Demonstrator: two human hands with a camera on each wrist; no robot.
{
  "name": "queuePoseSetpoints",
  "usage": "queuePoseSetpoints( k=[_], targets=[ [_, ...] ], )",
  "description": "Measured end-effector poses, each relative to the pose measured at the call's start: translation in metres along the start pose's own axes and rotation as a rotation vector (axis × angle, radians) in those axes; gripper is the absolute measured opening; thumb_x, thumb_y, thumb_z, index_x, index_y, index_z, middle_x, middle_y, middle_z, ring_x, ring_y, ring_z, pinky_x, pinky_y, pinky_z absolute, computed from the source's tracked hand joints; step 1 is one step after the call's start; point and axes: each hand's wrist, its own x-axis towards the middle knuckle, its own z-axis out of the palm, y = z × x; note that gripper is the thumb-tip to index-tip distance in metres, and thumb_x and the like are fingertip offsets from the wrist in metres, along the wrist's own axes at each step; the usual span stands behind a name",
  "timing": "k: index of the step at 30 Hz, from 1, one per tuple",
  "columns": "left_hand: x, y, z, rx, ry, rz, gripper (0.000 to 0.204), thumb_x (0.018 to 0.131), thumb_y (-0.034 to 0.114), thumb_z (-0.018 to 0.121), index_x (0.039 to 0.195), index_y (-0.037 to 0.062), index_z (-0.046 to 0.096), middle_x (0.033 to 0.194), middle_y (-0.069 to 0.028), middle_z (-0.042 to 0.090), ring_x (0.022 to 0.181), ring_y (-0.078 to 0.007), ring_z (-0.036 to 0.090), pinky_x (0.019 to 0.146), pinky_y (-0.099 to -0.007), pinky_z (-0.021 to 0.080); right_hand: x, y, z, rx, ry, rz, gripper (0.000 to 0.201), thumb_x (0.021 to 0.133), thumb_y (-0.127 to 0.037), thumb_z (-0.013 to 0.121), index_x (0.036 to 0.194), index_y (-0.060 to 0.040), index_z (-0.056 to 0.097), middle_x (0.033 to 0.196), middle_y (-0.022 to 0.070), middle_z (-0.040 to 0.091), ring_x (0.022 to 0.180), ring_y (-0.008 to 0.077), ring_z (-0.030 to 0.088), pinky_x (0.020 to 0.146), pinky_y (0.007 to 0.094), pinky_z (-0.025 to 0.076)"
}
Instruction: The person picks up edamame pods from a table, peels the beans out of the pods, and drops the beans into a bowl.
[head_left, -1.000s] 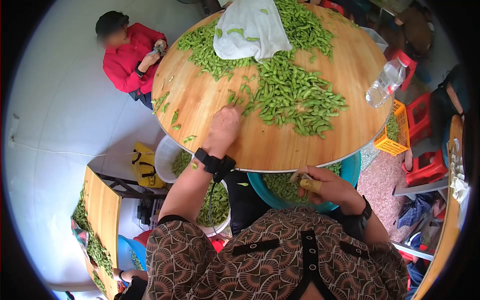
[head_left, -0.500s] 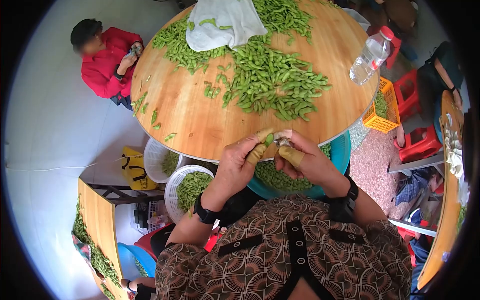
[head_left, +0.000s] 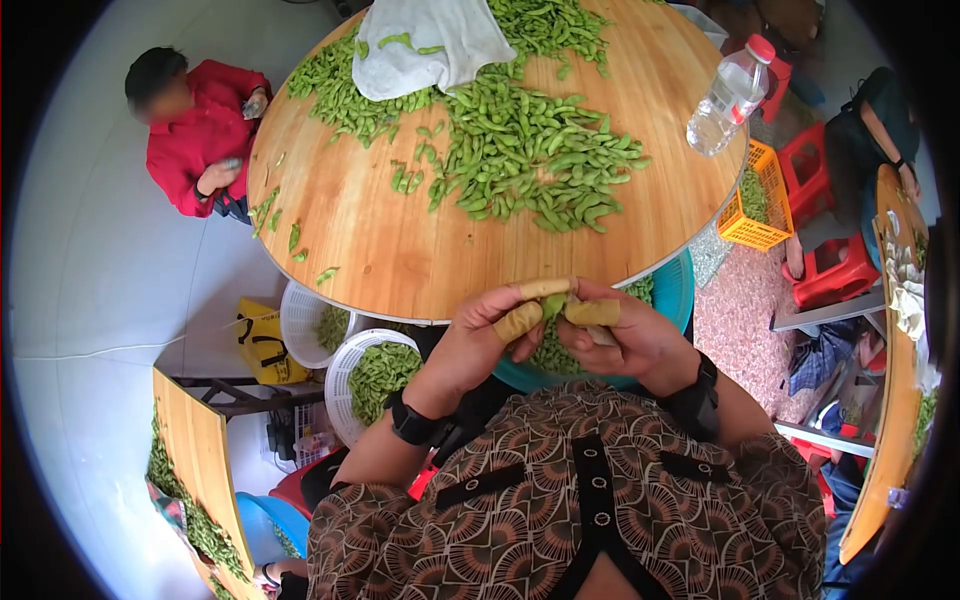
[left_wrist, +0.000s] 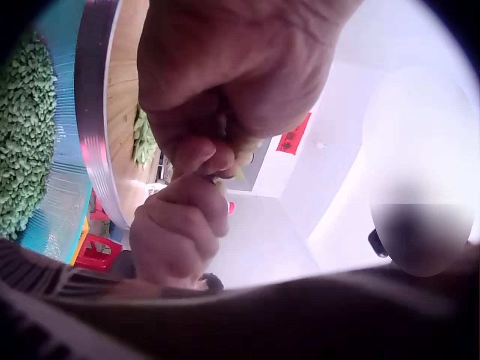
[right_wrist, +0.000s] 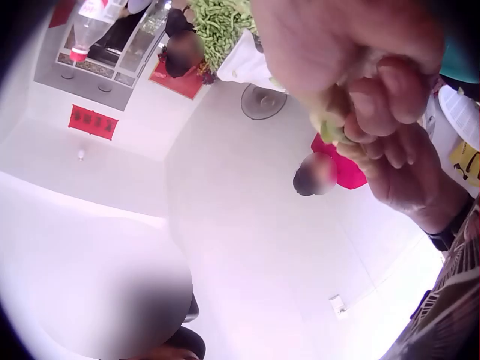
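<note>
In the head view both hands meet fingertip to fingertip in front of the chest, by the near edge of a round wooden table (head_left: 400, 265). My left hand (head_left: 468, 342) pinches a green soybean pod (head_left: 553, 304) between thumb and forefinger, both wrapped in tan covers. From the other side my right hand (head_left: 640, 343), also with a tan cover on its thumb, pinches the same pod. A small pale thing below the right thumb is mostly hidden. The right wrist view shows a bit of the pod (right_wrist: 330, 133) between the fingertips. On the table lies a pile of soybean pods (head_left: 530, 160).
Under the hands stands a teal tub (head_left: 680, 290) holding shelled beans. White baskets (head_left: 336, 375) of pods stand left of it. A white cloth (head_left: 430, 50) lies on the pile, a water bottle (head_left: 728, 98) at the table's right. A person in red (head_left: 205, 130) is at the left.
My left hand has come back from the pile with a pod and met the right hand over the tub. The fingertips have since closed together around the pod.
</note>
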Motion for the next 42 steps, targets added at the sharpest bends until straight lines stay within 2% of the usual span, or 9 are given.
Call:
queuePoseSetpoints(
  k=[3,5,6,18,22,24,28,33,42],
  targets=[
    [0.008,-0.005,0.008,0.206,0.189,0.145,0.029,0.083,0.006,0.067,0.112,0.0042,0.066,0.083,-0.0131,0.063,0.071,-0.0267,0.062,0.064,-0.0305,0.049,0.003,-0.001,-0.002,-0.109,0.183,-0.067,0.021,0.096,-0.018,0.05,0.116,-0.0093,0.051,0.071,0.0044,0.055,0.038,0.0084,0.038,0.033,0.0206,0.024],
    [0.017,-0.001,0.008,1.328,0.391,0.854,0.026,0.075,0.004,0.072,0.101,0.0039,0.067,0.087,-0.0116,0.064,0.077,-0.0272,0.063,0.066,-0.0329,0.051,0.004,-0.002,-0.001,-0.153,0.226,-0.092,0.021,0.096,-0.019,0.05,0.115,-0.0093,0.051,0.071,0.0044,0.056,0.039,0.009,0.04,0.033,0.021,0.025],
    [0.017,0.0,0.008,1.408,0.377,0.916,0.028,0.069,0.003,0.075,0.096,0.0035,0.065,0.09,-0.0115,0.064,0.08,-0.029,0.063,0.066,-0.036,0.051,0.004,-0.003,0.0,-0.196,0.269,-0.119,0.021,0.096,-0.019,0.05,0.115,-0.0093,0.051,0.071,0.0045,0.057,0.04,0.0095,0.043,0.034,0.0213,0.026],
    [0.03,-0.015,0.012,0.723,0.405,0.657,0.012,0.081,0.0,0.06,0.093,0.0004,0.059,0.074,-0.0142,0.061,0.058,-0.0274,0.059,0.054,-0.0331,0.046,0.008,0.008,0.018,-0.591,0.424,-0.283,0.013,0.098,-0.013,0.048,0.11,-0.01,0.054,0.07,-0.0001,0.055,0.046,0.0059,0.045,0.04,0.0205,0.031],
    [0.03,-0.01,0.009,0.839,0.4,0.577,0.009,0.087,0.0,0.055,0.095,0.0004,0.059,0.072,-0.0131,0.06,0.055,-0.0253,0.056,0.053,-0.0295,0.045,0.004,0.011,0.01,-0.685,0.467,-0.316,0.017,0.098,-0.012,0.048,0.113,-0.0097,0.054,0.071,-0.0003,0.055,0.048,0.0043,0.044,0.041,0.0202,0.031],
    [0.029,-0.007,0.006,0.385,0.292,0.207,0.011,0.088,-0.001,0.053,0.096,0.0007,0.06,0.073,-0.0133,0.059,0.059,-0.0248,0.056,0.056,-0.0295,0.045,-0.002,0.001,0.009,-0.796,0.469,-0.271,0.019,0.095,-0.009,0.052,0.114,-0.0086,0.054,0.074,-0.0005,0.056,0.055,0.0044,0.046,0.047,0.0203,0.034],
    [0.027,-0.009,0.008,0.654,0.318,0.43,0.01,0.093,-0.001,0.051,0.098,-0.0006,0.06,0.07,-0.0052,0.055,0.059,-0.0101,0.054,0.052,-0.0249,0.044,-0.003,-0.003,0.008,-0.848,0.501,-0.318,0.02,0.09,-0.008,0.06,0.11,-0.0065,0.055,0.076,-0.0007,0.056,0.062,0.0067,0.047,0.054,0.0223,0.038],
    [0.017,-0.002,0.029,0.977,0.315,0.63,0.023,0.083,-0.008,0.055,0.104,-0.0001,0.062,0.086,-0.0152,0.061,0.069,-0.0286,0.062,0.06,-0.0328,0.049,0.01,0.007,0.003,-1.228,0.622,-0.697,0.025,0.08,-0.01,0.07,0.1,-0.0041,0.056,0.075,0.0036,0.054,0.064,0.0104,0.047,0.058,0.0278,0.041],
    [0.008,0.001,0.035,0.908,0.266,0.512,0.024,0.08,-0.006,0.058,0.103,0.0013,0.063,0.088,-0.0156,0.063,0.075,-0.0329,0.063,0.064,-0.0365,0.049,0.007,0.009,-0.002,-1.174,0.637,-0.509,0.02,0.07,-0.002,0.063,0.087,-0.0017,0.054,0.065,0.0125,0.049,0.059,0.0189,0.049,0.054,0.0334,0.04]
  ],
)
